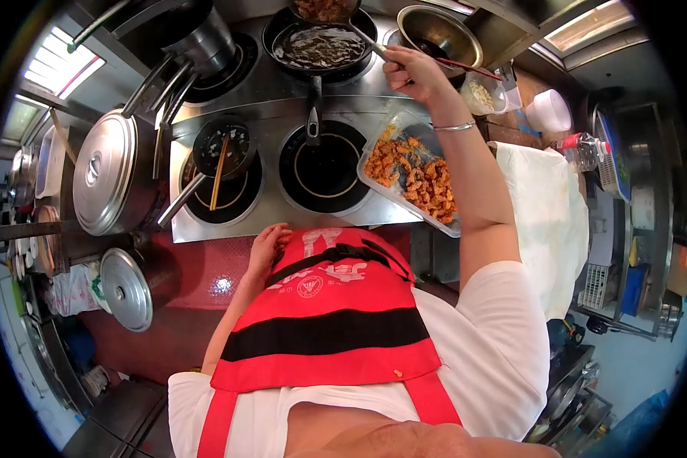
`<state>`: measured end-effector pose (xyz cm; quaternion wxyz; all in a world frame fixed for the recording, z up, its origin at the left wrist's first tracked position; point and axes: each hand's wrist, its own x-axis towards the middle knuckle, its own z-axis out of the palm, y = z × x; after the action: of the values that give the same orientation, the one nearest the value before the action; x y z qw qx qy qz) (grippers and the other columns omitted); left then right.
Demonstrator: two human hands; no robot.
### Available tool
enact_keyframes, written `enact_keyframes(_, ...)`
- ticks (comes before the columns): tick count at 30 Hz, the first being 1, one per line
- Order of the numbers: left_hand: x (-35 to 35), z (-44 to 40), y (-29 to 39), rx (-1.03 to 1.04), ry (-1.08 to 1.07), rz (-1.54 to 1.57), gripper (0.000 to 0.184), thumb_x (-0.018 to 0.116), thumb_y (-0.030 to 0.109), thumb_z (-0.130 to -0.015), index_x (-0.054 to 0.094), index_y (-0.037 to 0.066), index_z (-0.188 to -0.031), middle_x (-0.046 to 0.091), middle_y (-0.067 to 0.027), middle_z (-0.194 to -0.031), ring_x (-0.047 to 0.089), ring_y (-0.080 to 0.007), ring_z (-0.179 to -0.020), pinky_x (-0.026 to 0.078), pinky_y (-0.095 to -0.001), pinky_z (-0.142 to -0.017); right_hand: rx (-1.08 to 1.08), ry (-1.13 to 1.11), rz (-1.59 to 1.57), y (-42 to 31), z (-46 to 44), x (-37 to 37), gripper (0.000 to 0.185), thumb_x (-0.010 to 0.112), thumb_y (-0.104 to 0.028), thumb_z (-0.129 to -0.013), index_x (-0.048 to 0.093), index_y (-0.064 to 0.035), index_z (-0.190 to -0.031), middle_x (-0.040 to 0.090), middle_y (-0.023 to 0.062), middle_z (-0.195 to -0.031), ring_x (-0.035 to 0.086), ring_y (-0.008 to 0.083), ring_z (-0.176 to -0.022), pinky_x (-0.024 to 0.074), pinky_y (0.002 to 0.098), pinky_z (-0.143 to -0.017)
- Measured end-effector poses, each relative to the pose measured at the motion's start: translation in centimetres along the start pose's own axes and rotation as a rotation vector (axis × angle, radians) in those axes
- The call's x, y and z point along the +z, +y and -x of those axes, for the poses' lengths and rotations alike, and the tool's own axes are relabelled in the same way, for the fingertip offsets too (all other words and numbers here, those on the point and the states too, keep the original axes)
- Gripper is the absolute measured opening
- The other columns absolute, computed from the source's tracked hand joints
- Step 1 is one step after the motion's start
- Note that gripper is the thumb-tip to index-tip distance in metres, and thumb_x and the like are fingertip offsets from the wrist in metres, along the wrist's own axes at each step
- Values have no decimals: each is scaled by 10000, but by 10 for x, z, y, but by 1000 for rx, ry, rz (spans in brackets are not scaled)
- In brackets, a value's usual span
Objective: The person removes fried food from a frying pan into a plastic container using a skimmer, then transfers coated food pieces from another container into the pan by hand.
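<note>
My right hand (416, 74) is closed around the handle of a skimmer (366, 40), reaching over the back of the stove. Brown fried pieces (324, 9) lie in the skimmer's bowl, which is partly cut off at the top edge. Below it is a black frying pan (314, 84) with bubbling oil. A clear plastic tub (368, 162) of orange-brown fried pieces (416, 179) stands under my right forearm. My left hand (269, 246) hangs by the stove's front edge beside the red apron (328, 336), its fingers loosely extended and holding nothing.
A small saucepan (223, 149) with chopsticks (220, 174) sits on the front left burner. Large lidded pots (103, 172) stand at left. A metal bowl (440, 34), a tub of pale pieces (481, 95) and a plastic bottle (580, 153) are at right.
</note>
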<state>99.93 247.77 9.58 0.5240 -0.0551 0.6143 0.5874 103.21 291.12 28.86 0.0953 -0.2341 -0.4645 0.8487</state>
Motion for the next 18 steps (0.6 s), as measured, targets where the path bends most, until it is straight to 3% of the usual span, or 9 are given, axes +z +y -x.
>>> enact_keyframes(2,0,-1,0,5,-4,-4,257,475,243,-948,558,77,-1124,634,-2,-930,531,-45,-721,409,-166,-600,56,118,70,17,0,1,55,468,-97,-927,467,-44,-940,414,2,-644,291,63,-464,251,221,-424)
enact_keyframes(4,0,-3,1,31,-1,4,261,478,245,-946,556,73,-1126,634,-4,-932,530,-46,-723,411,-169,-600,212,130,-71,33,-12,-15,83,477,-106,-922,461,-55,-858,403,6,-635,295,67,-455,254,227,-416)
enact_keyframes(6,1,2,3,20,12,-18,267,481,244,-943,554,67,-1128,633,-10,-935,529,-50,-728,412,-173,-595,257,167,51,44,-19,-23,125,473,-107,-922,447,-66,-806,395,2,-628,299,64,-453,247,218,-411)
enact_keyframes(10,3,5,7,24,6,-20,273,476,225,-938,544,56,-1141,626,-21,-968,536,-61,-739,417,-176,-607,161,68,-68,23,-9,-9,65,461,-95,-928,439,-34,-924,426,20,-643,307,67,-459,255,232,-412)
enact_keyframes(13,5,9,11,29,16,-45,279,474,219,-938,534,47,-1150,625,-22,-963,538,-62,-730,417,-174,-605,48,49,-43,1,-2,9,311,442,-74,-932,399,-19,-1235,412,8,-653,289,70,-467,251,236,-422)
enact_keyframes(16,-1,2,6,35,-18,-33,284,468,214,-940,526,40,-1158,623,-27,-960,542,-64,-726,419,-172,-607,23,96,-30,8,-11,7,362,436,-73,-934,375,-26,-1288,406,0,-651,295,74,-459,254,236,-420)
enact_keyframes(18,-4,-3,1,44,-19,-15,284,465,211,-941,524,39,-1159,622,-29,-962,541,-65,-726,420,-172,-610,94,65,-63,29,-21,-9,284,440,-96,-935,424,-31,-1211,405,-5,-646,315,77,-437,268,230,-412)
